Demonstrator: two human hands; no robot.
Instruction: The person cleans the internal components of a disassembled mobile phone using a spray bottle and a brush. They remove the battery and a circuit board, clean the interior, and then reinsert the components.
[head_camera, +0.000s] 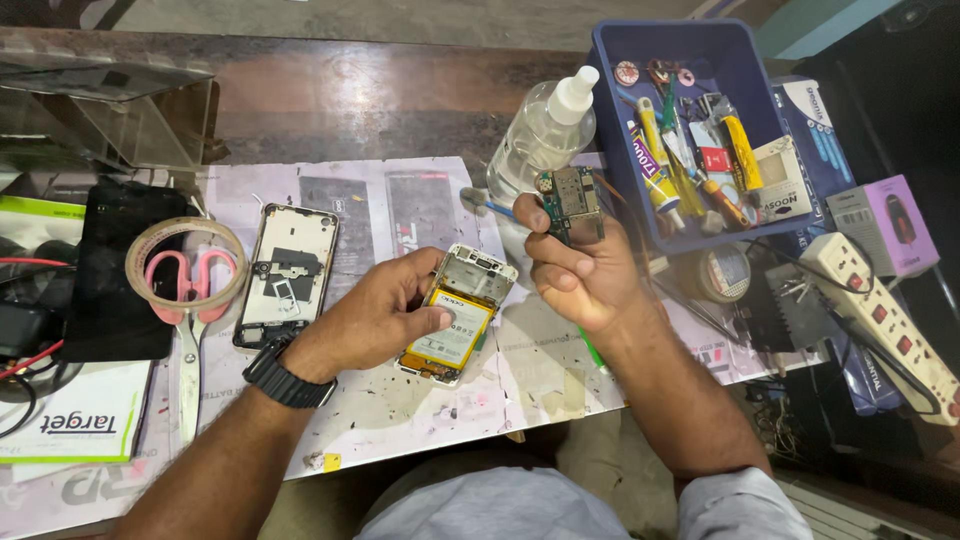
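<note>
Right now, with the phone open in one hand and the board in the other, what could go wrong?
The right hand pinches the circuit board by its edges only, so it might slip. Just behind it stands a spray bottle, which a lifted hand could knock over. The left hand holds the opened phone tilted with its battery exposed, where thumb pressure could dent it.

The left hand (385, 310) grips an opened phone body (458, 312) with its yellow battery showing, held just above the paper-covered bench (420, 410). The right hand (580, 270) pinches a small green circuit board (570, 205) upright, close to a clear spray bottle (545, 130) and a blue tray (700, 60) of tools. Further left lie a phone back shell (288, 272), pink-handled scissors (190, 290) and a tape roll (150, 245).
</note>
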